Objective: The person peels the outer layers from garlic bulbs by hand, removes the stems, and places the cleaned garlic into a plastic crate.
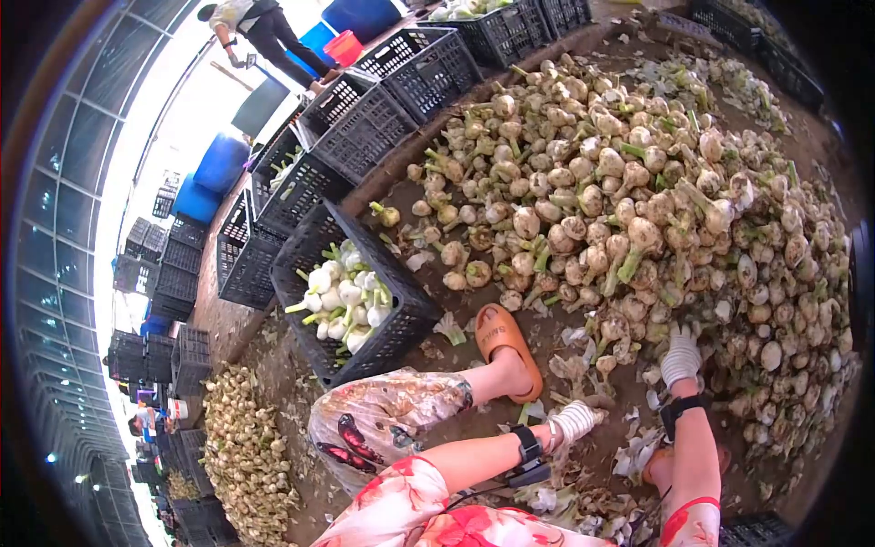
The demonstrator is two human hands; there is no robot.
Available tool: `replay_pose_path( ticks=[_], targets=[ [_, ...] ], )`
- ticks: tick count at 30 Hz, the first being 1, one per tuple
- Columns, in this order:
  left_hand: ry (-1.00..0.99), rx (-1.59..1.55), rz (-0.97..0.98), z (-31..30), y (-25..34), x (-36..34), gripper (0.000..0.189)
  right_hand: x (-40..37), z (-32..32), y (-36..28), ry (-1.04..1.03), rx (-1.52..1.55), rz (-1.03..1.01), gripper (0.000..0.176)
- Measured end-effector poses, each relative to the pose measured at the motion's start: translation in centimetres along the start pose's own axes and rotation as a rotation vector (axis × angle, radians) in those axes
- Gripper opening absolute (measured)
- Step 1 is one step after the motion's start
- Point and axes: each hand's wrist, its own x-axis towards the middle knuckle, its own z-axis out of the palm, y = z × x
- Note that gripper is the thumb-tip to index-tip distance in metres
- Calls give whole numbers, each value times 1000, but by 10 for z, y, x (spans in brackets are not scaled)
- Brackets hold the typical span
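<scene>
My left hand [574, 422], in a ribbed white glove, is low over the littered ground between my feet. Its fingers are curled together; what they hold, if anything, I cannot make out. Farther right, my right hand [682, 356], gloved alike, reaches to the near edge of a big heap of garlic bulbs [592, 191]. Its fingers look stretched out, with the tips partly lost among the bulbs. The heaped bulbs are soil-stained and have short green stems. By my left knee, a black plastic crate [412, 319] holds cleaned white garlic bulbs [344, 296].
Black crates [365, 128] line the far edge of the heap. Another garlic pile [246, 447] lies at left. Peeled skins [556, 497] litter the ground around my orange slipper [504, 342]. A person [260, 32] bends near blue barrels [219, 164] and a red bucket [344, 48].
</scene>
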Motion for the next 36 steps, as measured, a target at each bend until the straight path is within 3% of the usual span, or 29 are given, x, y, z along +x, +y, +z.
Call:
replay_pose_path(
  ticks=[2, 3, 5, 6, 7, 9, 10, 11, 12, 13, 14, 16, 18, 20, 21, 27, 30, 34, 35, 36],
  targets=[
    [-8, -263, -42, 10, -26, 3, 31, 2, 5, 10, 11, 29, 6, 57],
    [-14, -391, -57, 13, -32, 4, 31, 3, 16, 20, 138, -71, -79, 54],
    [-47, -402, -249, 5, 14, -13, 34, 43, 55, 48, 39, 1174, 447, 45],
    [-62, -407, -347, -4, 35, -21, 35, 17, 38, 42, 184, 889, 230, 34],
    [-82, -402, -314, -9, 43, -24, 42, -12, 13, 32, 370, 567, 74, 25],
    [106, -173, 62, -14, 58, -31, 45, -7, 36, 39, 176, 1806, 30, 20],
    [198, -62, 250, -12, 64, -34, 47, -61, -40, 3, -137, 1634, 147, 27],
    [247, -167, 394, -5, 74, -41, 48, -94, -31, -15, -366, 2117, -108, 31],
    [305, -272, 523, 2, 81, -42, 49, -121, -51, -39, -527, 2152, -149, 30],
    [365, -378, 652, 5, 90, -46, 51, -156, -72, -59, -371, 1998, -71, 27],
    [318, -486, 591, 1, 100, -55, 52, -150, -38, -54, -337, 1999, -29, 25],
    [222, -696, 460, -9, 117, -79, 54, -155, -54, -55, -149, 1624, -323, 24],
    [190, -582, 607, -9, 108, -89, 55, -202, -118, -70, -62, 1538, -338, 23],
    [173, -486, 729, -6, 109, -109, 55, -224, -137, -80, -99, 1509, -379, 24],
    [68, -610, 668, -5, 135, -134, 50, -228, -137, -83, -79, 1475, -384, 24],
    [-58, -851, 609, -9, 120, -139, 43, -252, -146, -85, -126, 1387, -405, 22],
    [-128, -1130, 262, -11, 137, -162, 41, -257, -135, -83, -44, 1383, -408, 19],
    [-484, -1220, 208, -26, 129, -157, 40, -263, -129, -88, 130, 1334, -441, 17],
    [-484, -1219, 198, -24, 128, -154, 42, -266, -126, -92, 127, 1429, -401, 15],
    [-344, -1032, 364, -19, 125, -149, 37, -262, -120, -90, 111, 1498, -336, 15]
  ],
)
